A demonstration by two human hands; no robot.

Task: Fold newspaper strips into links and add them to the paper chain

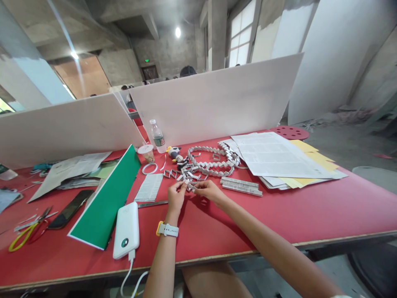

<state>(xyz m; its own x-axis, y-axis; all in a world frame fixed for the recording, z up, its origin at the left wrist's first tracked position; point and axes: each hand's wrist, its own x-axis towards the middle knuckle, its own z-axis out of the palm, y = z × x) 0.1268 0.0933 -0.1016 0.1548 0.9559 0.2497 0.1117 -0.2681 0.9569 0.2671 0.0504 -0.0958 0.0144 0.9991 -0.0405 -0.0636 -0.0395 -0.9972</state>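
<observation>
My left hand (pixel 176 195), with a watch on its wrist, pinches one end of a small folded paper strip (pixel 190 186) just above the red table. From the other side, the fingertips of my right hand (pixel 208 191) close on the same strip. Just beyond my fingers lie several loose folded paper links (pixel 171 174). A long zigzag chain of folded paper (pixel 214 165) curls in loops behind them. To the right of my hands rest flat folded newsprint strips (pixel 242 186). Left of them is a small stack of cut printed paper (pixel 149 187).
A white power bank (pixel 127 229) with a cable lies left of my arm, beside a green board (pixel 108 203). Further left are a phone (pixel 70 209) and yellow-handled scissors (pixel 29 231). A bottle (pixel 159 138) and cup (pixel 146 154) stand behind; large paper sheets (pixel 279 155) lie right.
</observation>
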